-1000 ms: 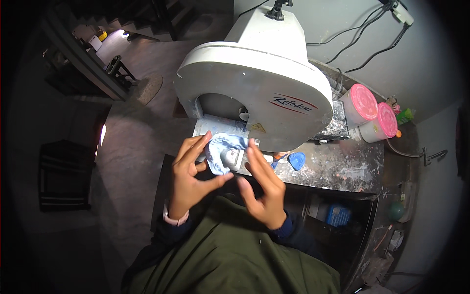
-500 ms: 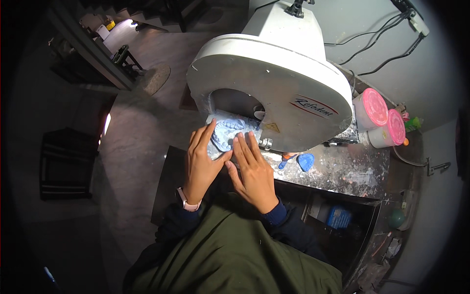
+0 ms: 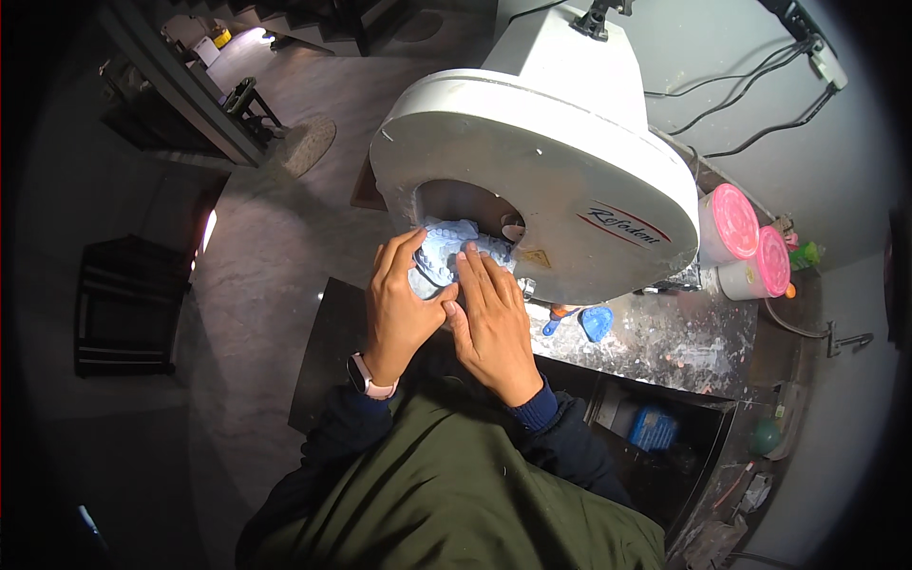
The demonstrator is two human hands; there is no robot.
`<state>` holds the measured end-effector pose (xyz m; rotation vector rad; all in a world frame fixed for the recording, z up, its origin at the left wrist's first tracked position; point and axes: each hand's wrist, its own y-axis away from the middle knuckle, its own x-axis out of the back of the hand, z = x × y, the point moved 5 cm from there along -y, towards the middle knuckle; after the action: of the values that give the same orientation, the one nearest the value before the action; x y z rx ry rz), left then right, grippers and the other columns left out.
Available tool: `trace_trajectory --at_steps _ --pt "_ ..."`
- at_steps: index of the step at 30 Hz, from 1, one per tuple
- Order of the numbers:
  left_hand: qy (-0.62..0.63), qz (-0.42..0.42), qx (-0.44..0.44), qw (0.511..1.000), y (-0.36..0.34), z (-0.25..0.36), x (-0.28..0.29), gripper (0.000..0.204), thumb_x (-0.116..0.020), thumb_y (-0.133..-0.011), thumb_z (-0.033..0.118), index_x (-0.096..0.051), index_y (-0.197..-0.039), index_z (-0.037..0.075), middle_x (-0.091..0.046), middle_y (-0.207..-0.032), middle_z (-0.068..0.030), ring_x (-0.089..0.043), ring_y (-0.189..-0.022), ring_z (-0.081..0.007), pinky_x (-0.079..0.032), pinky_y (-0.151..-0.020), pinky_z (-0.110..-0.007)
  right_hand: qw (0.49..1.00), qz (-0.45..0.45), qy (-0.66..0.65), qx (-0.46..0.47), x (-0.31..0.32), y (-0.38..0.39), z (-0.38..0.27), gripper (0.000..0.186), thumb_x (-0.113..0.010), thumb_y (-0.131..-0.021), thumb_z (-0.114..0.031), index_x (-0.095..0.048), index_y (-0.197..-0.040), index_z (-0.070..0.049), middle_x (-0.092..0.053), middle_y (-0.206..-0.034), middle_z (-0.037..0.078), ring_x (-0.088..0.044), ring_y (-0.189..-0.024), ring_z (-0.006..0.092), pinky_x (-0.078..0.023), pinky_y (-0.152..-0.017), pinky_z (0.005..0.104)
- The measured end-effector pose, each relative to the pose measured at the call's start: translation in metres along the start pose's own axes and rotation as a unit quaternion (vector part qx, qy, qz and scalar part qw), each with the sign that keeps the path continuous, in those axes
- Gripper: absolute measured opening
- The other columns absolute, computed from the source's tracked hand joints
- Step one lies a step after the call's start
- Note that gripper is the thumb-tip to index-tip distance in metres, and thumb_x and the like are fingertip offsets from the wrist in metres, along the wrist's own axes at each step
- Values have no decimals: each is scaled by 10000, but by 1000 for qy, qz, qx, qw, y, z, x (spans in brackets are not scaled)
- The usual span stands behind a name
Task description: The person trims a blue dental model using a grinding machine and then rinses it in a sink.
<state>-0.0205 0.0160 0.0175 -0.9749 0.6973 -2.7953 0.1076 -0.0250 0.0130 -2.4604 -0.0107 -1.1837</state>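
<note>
A light blue dental cast (image 3: 442, 249) with a row of teeth lies on the small work table of a white model trimmer (image 3: 475, 119), at its round opening (image 3: 456, 198). My left hand (image 3: 397, 299) holds the cast's left side, fingers along its edge and thumb at the near side. My right hand (image 3: 494, 323) presses on the cast from the right with its fingers stretched over it. The two thumbs are close together. My fingers hide part of the cast, and its far edge is in the opening.
A second, deeper blue dental cast (image 3: 596, 324) lies on the stained counter (image 3: 679, 337), beside a small blue-and-orange tool (image 3: 553, 321). Two tubs with pink lids (image 3: 735, 220) stand at the right wall, near a tap (image 3: 845, 340). Black cables (image 3: 736, 90) hang above.
Both hands have pushed the cast a little farther toward the trimmer's opening. The whole view has shifted slightly.
</note>
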Motion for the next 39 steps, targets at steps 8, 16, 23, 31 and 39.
trace_trajectory --at_steps 8,16,23,31,39 --pt "-11 21 -4 1000 3 4 -2 622 -832 -604 -7 -594 -1179 -24 -610 -1132 -149 -647 -991 -293 -551 -800 -354 1000 0 6 9 0 -3 3 537 -497 -965 -280 -447 -1371 67 -437 -1440 247 -432 -1290 379 -325 -1069 456" --pt "7 27 16 999 5 3 -3 661 -847 -568 39 -582 -1172 -9 -611 -1085 -149 -606 -991 -343 -517 -838 -403 1000 -8 3 5 0 -4 3 507 -478 -974 -287 -471 -1338 65 -450 -1426 244 -440 -1282 373 -335 -1053 451" --pt "-12 23 11 1000 2 2 -1 668 -848 -583 -1 -606 -1204 -31 -612 -1093 -141 -659 -953 -271 -550 -796 -353 1000 -5 -10 1 -2 -7 3 501 -469 -978 -294 -477 -1327 66 -455 -1420 245 -444 -1272 373 -343 -1039 449" --pt "14 24 25 999 2 2 -3 678 -834 -533 -11 -608 -1172 -22 -631 -1069 -146 -619 -962 -319 -528 -809 -385 999 -6 -30 -13 -3 -6 5 504 -470 -970 -282 -466 -1353 46 -457 -1426 238 -441 -1282 373 -326 -1047 446" --pt "30 15 34 999 2 0 -3 681 -835 -546 -21 -614 -1190 -18 -625 -1056 -130 -644 -899 -256 -530 -731 -327 999 1 -34 -11 -3 -6 6 506 -468 -974 -290 -468 -1348 51 -460 -1422 237 -446 -1275 367 -338 -1036 442"
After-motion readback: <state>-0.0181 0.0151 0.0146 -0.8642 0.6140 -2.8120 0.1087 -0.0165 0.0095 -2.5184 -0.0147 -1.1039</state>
